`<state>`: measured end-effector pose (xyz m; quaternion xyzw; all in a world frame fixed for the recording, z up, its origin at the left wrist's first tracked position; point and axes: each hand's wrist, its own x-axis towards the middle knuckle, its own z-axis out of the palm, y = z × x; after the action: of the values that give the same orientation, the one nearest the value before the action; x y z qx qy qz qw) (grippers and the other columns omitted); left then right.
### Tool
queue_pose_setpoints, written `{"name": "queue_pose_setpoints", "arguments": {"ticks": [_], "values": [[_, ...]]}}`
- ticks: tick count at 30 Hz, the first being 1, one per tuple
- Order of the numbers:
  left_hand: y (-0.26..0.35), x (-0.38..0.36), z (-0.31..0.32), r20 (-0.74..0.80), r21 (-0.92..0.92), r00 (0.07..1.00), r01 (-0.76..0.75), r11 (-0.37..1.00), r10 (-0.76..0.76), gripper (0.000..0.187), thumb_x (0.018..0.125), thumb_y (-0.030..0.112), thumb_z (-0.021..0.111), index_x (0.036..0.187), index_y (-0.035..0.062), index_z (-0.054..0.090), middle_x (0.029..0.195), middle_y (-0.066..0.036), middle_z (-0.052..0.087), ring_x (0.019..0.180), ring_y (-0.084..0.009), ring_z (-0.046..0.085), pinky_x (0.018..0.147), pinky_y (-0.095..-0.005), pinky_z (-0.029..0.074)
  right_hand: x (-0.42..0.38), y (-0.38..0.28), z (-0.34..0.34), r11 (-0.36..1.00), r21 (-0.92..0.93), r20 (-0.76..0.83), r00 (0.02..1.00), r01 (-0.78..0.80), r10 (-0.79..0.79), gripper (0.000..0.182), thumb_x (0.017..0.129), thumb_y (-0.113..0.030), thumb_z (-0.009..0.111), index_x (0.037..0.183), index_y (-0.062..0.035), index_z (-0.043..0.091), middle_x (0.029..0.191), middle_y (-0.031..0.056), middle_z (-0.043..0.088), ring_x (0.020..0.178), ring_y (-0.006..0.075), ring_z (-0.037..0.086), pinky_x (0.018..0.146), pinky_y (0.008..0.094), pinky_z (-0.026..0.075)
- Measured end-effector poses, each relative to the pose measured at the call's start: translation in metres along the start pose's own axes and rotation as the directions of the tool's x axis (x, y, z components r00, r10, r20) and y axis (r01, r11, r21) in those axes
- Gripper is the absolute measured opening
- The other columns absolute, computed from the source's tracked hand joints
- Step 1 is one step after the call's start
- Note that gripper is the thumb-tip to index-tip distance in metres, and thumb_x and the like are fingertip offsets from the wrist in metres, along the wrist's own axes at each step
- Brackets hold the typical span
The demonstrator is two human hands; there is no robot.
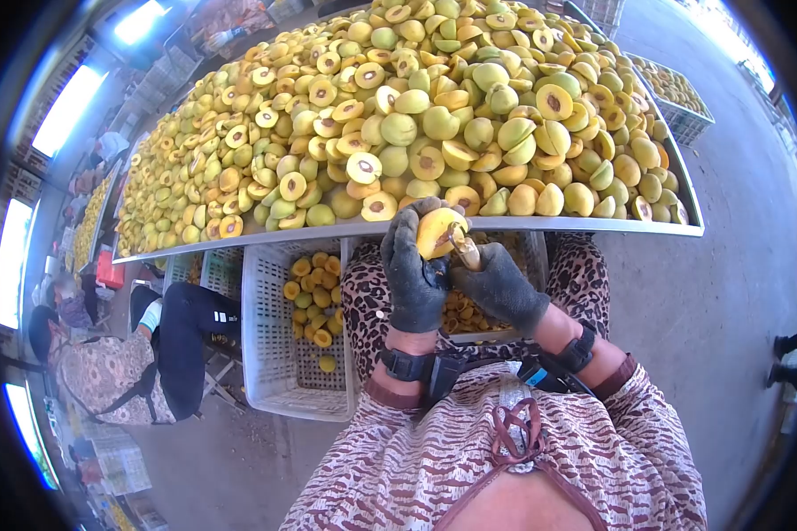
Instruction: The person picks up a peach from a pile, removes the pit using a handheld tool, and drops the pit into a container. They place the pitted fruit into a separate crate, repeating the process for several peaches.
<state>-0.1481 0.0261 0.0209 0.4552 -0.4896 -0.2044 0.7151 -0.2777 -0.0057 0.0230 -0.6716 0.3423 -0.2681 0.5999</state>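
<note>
In my gloved left hand (412, 279) I hold a yellow peach half (436, 232), its cut side turned toward my right hand. My gloved right hand (502, 288) is closed around a small pitting tool (467, 253) with a pale brown handle. The tool's tip meets the cut face of the peach, and its exact shape is hard to make out there. Both hands are at the near edge of a metal-rimmed table (328, 231), which bears a large heap of halved peaches (398, 130).
Left of my knees, a white plastic crate (267, 354) holds pitted peach halves (317, 296). Between my legs sits another container with orange-yellow pieces (469, 314). A seated person (119, 376) is at the left. A full crate (673, 93) stands beyond the table's right side.
</note>
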Motion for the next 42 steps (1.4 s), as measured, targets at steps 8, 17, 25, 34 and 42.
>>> {"name": "queue_pose_setpoints", "arguments": {"ticks": [8,17,25,34,42], "values": [[-0.003,-0.002,0.006,0.043,-0.678,0.867,0.391,0.623,-0.497,0.048,0.103,0.042,0.046,0.095,-0.0016,0.063,0.088,-0.016,0.066,0.086,-0.0322,0.067,0.079,-0.0459,0.059,0.0,0.029,0.015,0.983,0.032,-0.012,0.984,0.178,-0.178,0.017,0.087,-0.01,0.067,0.091,0.0065,0.068,0.069,0.0093,0.068,0.068,0.0082,0.058,0.061,0.0329,0.05],[0.02,0.004,-0.001,0.236,-0.549,0.89,0.454,0.702,-0.39,0.047,0.102,0.046,0.045,0.087,0.0032,0.059,0.083,-0.017,0.066,0.076,-0.0302,0.069,0.067,-0.0408,0.061,-0.002,0.02,0.003,0.946,0.314,0.31,0.933,0.083,-0.184,0.042,0.086,-0.008,0.07,0.126,-0.0033,0.058,0.108,0.0062,0.067,0.097,0.0129,0.06,0.084,0.0307,0.05],[0.03,-0.01,-0.037,0.368,-0.665,0.897,0.437,0.606,-0.244,0.053,0.102,0.047,0.044,0.081,0.0013,0.06,0.078,-0.017,0.062,0.073,-0.0334,0.065,0.066,-0.0465,0.056,0.006,0.012,0.02,0.948,0.024,0.541,0.793,0.317,-0.279,0.038,0.083,-0.005,0.066,0.121,-0.0027,0.058,0.107,0.0136,0.064,0.098,0.0245,0.062,0.087,0.0339,0.051],[-0.02,0.004,-0.2,-0.441,-0.067,0.831,0.345,0.936,-0.338,0.047,0.1,0.045,0.049,0.097,0.0018,0.069,0.089,-0.016,0.071,0.085,-0.0281,0.069,0.077,-0.0393,0.056,-0.004,0.068,-0.026,0.702,-0.659,0.4,0.916,0.27,0.022,0.013,0.082,-0.014,0.069,0.079,-0.0016,0.066,0.066,0.0175,0.063,0.056,0.0301,0.06,0.055,0.0385,0.047],[-0.056,0.073,-0.099,-0.086,0.977,0.958,0.135,0.164,-0.275,0.044,0.085,0.046,0.064,0.093,0.0035,0.072,0.094,-0.017,0.071,0.09,-0.0353,0.066,0.089,-0.0431,0.047,0.007,0.057,-0.033,0.947,-0.318,0.228,0.973,0.055,0.02,0.017,0.083,-0.015,0.067,0.077,0.001,0.064,0.06,0.0157,0.055,0.055,0.0151,0.051,0.055,0.0352,0.044]]}}
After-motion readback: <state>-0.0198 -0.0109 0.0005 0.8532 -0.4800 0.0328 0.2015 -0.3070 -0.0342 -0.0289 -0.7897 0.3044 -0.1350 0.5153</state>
